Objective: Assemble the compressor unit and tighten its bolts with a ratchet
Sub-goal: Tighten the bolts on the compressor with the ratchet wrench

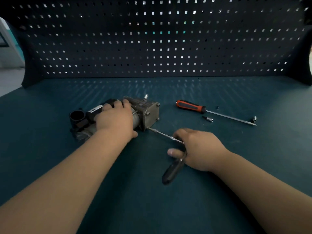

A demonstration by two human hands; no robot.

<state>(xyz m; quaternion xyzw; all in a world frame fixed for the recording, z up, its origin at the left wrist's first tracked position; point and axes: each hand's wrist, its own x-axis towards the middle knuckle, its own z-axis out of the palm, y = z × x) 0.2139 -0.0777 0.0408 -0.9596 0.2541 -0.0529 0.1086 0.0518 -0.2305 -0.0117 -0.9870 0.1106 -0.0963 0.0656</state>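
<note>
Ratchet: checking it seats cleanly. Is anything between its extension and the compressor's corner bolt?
Nothing visible. The right hand holds the ratchet, whose extension runs unobstructed to the bolt on the compressor unit; the screwdriver and loose socket lie aside, farther right.

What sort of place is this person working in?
Most likely a workshop bench. A perforated pegboard backs the teal bench top, a long screwdriver and a loose socket lie on it, and the right hand holds a ratchet to a compressor unit that the left hand grips.
</note>
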